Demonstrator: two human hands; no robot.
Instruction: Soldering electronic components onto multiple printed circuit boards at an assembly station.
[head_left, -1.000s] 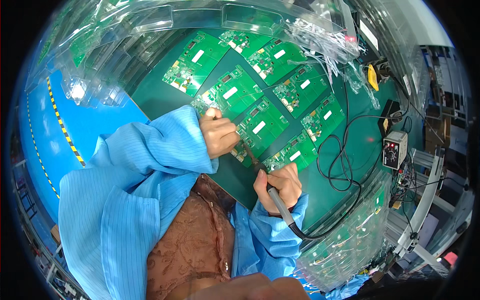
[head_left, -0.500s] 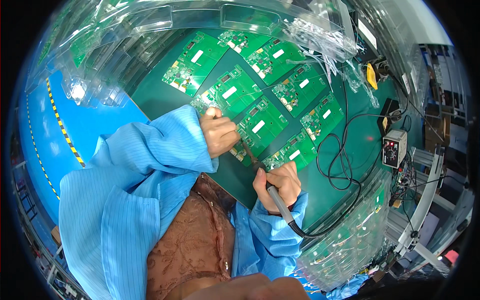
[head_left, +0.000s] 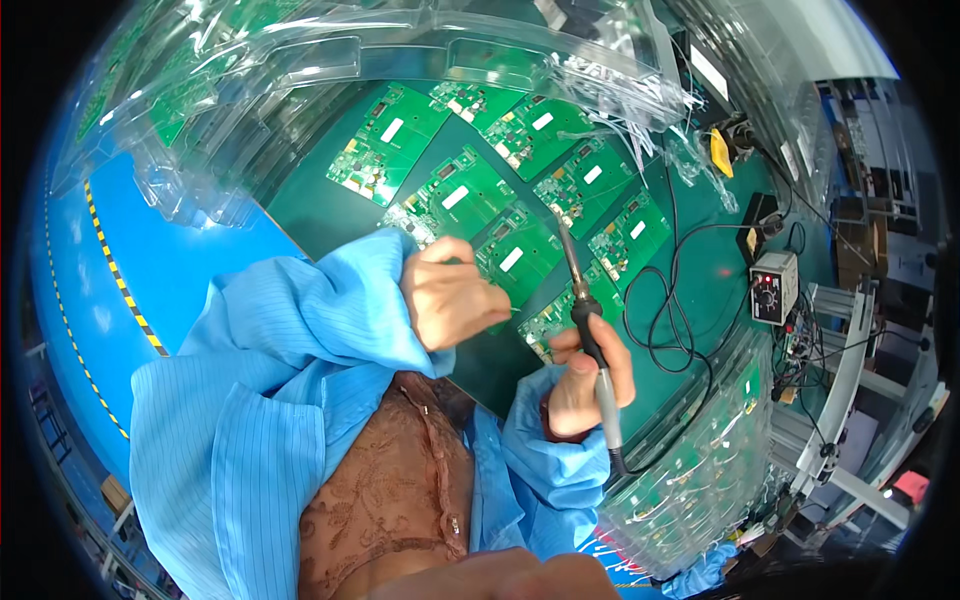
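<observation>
My right hand (head_left: 572, 396) is wrapped round the grey and black handle of a soldering iron (head_left: 607, 408). The iron's metal tip points away from me, over the green circuit boards at the right. My left hand (head_left: 450, 300) is closed in a pinch. A tiny pale end shows at its fingertips, too small to name. Just beyond the left hand lies a circuit board (head_left: 530, 240) with a white label, its near part hidden by the fingers. Another circuit board (head_left: 545, 318) lies between the two hands, partly behind the iron.
Several more boards lie on the green mat (head_left: 315, 220). Clear plastic trays (head_left: 330, 60) stand along the far side, near white cable ties (head_left: 630, 95). The iron's black cord (head_left: 700, 362) loops at right by a control box (head_left: 773, 288). A tray of parts (head_left: 690, 500) sits lower right.
The soldering iron has swung away from the board by my left hand and now points farther ahead and to the right. My left hand has shifted slightly right and nearer me.
</observation>
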